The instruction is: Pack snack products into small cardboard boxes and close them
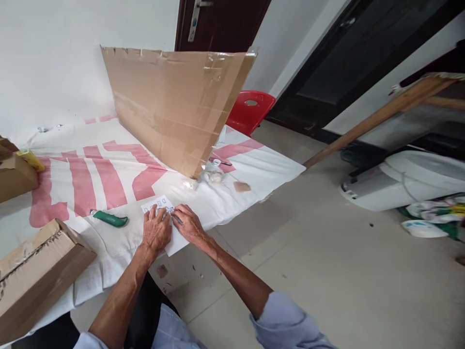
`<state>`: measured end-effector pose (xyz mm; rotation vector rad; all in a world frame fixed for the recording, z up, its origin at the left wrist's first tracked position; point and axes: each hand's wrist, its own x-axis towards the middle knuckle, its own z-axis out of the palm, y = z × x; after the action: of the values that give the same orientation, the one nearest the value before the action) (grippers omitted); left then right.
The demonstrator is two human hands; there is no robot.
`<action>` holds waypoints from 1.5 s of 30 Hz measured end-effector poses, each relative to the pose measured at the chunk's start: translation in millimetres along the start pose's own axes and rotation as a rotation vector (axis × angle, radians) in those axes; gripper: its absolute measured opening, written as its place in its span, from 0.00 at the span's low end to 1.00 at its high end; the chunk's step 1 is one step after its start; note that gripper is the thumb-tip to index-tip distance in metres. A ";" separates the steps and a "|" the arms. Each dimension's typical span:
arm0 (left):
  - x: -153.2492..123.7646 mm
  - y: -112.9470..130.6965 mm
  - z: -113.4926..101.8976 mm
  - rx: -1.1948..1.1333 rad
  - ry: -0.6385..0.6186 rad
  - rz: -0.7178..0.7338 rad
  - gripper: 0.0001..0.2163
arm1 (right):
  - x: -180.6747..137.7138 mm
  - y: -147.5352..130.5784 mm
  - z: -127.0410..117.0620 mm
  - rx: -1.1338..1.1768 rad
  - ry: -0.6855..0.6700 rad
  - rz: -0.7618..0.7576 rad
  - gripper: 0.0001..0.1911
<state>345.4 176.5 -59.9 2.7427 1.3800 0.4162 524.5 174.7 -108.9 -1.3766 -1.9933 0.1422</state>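
A white sheet of paper (177, 243) with small dark outlined shapes lies at the table's front edge. My left hand (157, 229) rests flat on it, fingers stretched forward and slightly apart. Close beside it, my right hand (189, 225) has its thumb and fingers drawn together at the outlined shapes; what they pinch, if anything, is too small to make out. A green utility knife (110, 218) lies on the cloth to the left of my hands.
A large cardboard sheet (163, 106) stands upright across the white and red tablecloth (82, 179). Cardboard boxes (43, 276) sit at the left. Small clear plastic bags (213, 174) lie by the sheet's near corner. Beyond are a red chair (250, 109) and a white bucket (399, 179).
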 end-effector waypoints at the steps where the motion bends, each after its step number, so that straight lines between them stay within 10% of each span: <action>1: -0.2 0.2 1.6 -0.001 -0.003 -0.003 0.16 | 0.0 -0.1 -0.1 0.001 -0.001 0.000 0.10; 34: -6.0 -4.8 -20.4 -0.275 0.054 -0.031 0.19 | 12.3 5.5 -12.7 0.145 0.088 0.056 0.11; 39: -55.8 8.5 -67.5 -0.328 0.187 -0.052 0.06 | 15.8 -15.5 -27.2 0.218 0.125 0.031 0.07; 45: -172.9 0.3 -186.1 -0.284 0.587 -0.193 0.05 | 41.1 -86.6 -25.8 0.391 0.123 -0.114 0.11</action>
<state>199.7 24.0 81.6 2.3164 1.5152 1.3618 464.5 165.3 -30.3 -0.9971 -1.8182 0.3655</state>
